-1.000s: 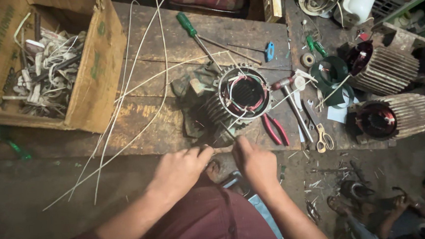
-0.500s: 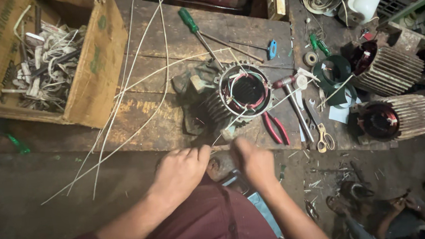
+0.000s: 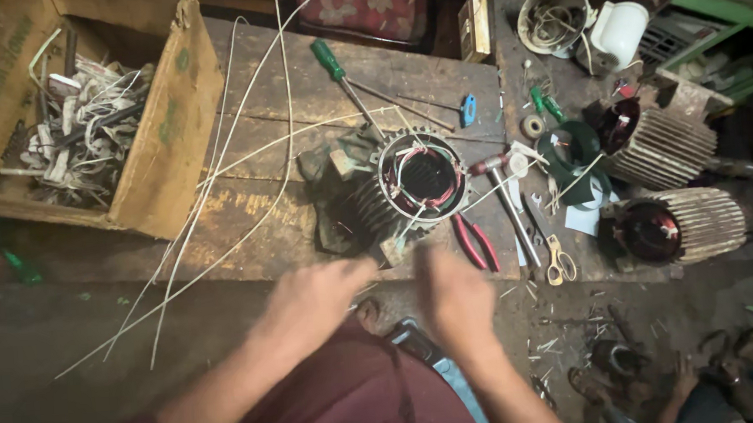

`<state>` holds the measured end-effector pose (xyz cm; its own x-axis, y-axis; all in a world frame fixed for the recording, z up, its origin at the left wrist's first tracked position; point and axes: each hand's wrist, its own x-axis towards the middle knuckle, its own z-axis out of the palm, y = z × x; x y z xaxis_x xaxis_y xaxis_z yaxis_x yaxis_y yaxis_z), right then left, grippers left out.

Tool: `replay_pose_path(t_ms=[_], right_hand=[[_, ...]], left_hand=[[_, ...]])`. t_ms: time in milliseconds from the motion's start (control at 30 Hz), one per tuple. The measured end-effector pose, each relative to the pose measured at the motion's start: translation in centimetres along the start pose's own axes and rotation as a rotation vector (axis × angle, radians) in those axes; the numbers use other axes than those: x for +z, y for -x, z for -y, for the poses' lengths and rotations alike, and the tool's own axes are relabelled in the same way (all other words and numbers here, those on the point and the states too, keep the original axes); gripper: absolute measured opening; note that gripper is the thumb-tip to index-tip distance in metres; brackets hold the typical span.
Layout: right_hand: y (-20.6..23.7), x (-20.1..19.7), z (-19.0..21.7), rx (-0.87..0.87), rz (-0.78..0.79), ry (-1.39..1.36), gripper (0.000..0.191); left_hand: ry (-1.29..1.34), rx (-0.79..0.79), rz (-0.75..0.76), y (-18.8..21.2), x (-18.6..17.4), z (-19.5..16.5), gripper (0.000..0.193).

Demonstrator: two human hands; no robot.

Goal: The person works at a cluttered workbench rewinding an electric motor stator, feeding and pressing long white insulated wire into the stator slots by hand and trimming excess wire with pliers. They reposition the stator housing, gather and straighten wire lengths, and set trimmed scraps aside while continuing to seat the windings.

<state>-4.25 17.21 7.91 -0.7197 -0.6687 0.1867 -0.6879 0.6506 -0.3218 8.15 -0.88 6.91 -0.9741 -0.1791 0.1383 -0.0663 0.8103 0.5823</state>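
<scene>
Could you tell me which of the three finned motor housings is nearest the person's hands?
The dark motor housing on the wooden planks, just above both hands; the two pale ribbed ones lie farther right.

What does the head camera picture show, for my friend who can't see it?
Two bare hands, the left hand and right hand, blurred, hover close together just below a finned motor stator on a worn wooden board. Red pliers, a hammer, scissors and a green screwdriver lie around it, with a cardboard box of scraps at left.
</scene>
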Motion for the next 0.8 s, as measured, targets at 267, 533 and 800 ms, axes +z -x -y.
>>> replay_pose_path(t_ms=[267, 533, 800], right_hand=[[1.5, 3.7, -1.1, -0.132, 0.167, -0.025, 0.015], [1.9, 4.4, -1.5, -0.208, 0.163, -0.161, 0.018], [2.4, 4.4, -2.2, -0.186, 0.195, -0.160, 0.021]], left_hand=[[-0.467, 0.152, 0.137, -0.1, 0.1, 1.0, 0.022], [-0.319, 0.077, -0.002, 1.0, 0.3, 0.9, 0.034], [-0.307, 0.081, 0.002, 1.0, -0.1, 0.7, 0.022]])
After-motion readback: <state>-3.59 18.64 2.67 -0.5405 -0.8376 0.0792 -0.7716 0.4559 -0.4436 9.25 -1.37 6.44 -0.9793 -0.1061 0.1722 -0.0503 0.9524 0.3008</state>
